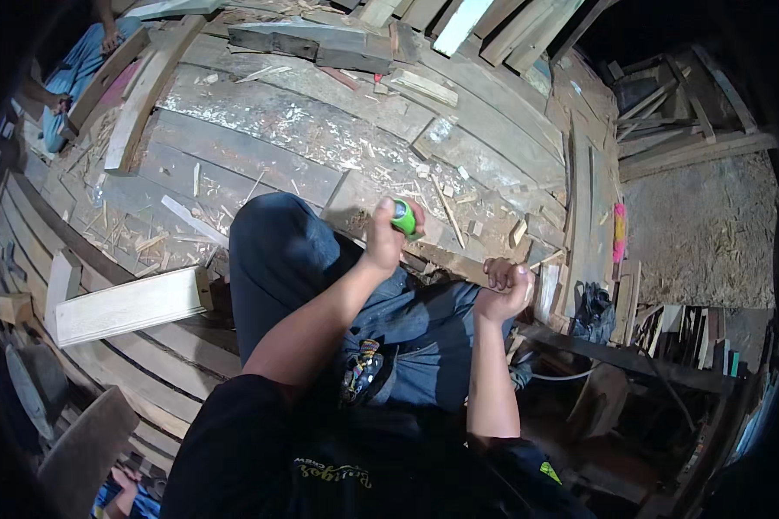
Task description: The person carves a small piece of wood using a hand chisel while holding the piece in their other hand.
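My left hand (384, 238) is wrapped round a small green cylinder-like object (404, 217) with a greyish end, raised over my bent knee. Its exact kind does not show clearly. To the right, my right hand (505, 292) is held above my other leg with its fingers curled in. Whether anything sits inside those fingers is hidden. Beneath and beyond both hands, a plank floor (242, 156) is strewn with wood chips and offcuts.
A pale board (134, 304) lies at my left beside slats. Long beams (154, 95) and dark timber blocks (312, 45) lie farther off. A black plastic bag (594, 313) is at the right. Another person's hand (111, 39) shows at the upper left.
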A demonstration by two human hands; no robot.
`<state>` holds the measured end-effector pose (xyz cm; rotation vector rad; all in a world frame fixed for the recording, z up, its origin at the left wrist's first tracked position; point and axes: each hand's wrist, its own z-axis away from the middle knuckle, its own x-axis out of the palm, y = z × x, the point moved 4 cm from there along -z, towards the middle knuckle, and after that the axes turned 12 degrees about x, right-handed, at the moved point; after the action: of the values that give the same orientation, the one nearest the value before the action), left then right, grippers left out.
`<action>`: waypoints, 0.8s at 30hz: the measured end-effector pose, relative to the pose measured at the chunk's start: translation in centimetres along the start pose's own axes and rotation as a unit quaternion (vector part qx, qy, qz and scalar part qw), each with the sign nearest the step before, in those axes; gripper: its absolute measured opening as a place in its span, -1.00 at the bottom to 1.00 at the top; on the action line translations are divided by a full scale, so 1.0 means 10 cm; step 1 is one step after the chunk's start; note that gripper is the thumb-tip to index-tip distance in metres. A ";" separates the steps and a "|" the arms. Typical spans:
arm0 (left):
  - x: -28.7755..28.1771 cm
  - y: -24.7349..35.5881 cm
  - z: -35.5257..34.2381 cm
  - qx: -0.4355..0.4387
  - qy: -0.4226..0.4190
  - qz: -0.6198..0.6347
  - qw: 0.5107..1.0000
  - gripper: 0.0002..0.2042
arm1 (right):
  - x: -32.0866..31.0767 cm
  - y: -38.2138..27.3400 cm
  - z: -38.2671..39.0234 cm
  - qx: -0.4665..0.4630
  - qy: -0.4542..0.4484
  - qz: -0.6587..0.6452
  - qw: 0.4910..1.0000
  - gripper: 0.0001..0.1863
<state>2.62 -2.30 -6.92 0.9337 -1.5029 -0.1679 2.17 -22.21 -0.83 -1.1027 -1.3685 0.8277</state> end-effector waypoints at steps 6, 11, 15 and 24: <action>-0.10 -0.11 0.06 -0.023 -0.074 -0.119 0.990 -0.37 | 0.15 -0.07 0.09 -0.021 0.062 0.025 0.998 -0.62; -0.11 -0.22 0.09 -0.043 -0.038 -0.142 0.988 -0.45 | 0.28 -0.01 0.10 -0.033 0.041 0.046 0.998 -0.66; -0.06 0.08 -0.03 -0.029 -0.019 -0.075 0.997 -0.35 | 0.24 0.02 0.13 -0.021 0.055 0.025 0.998 -0.71; 0.01 -0.12 0.06 -0.050 -0.100 -0.163 0.980 -0.41 | 0.03 -0.01 0.00 0.012 0.087 0.013 0.996 -0.69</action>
<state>2.61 -3.44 -7.66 1.1030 -1.5000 -0.5841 2.20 -22.00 -0.62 -1.1486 -1.1982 0.7463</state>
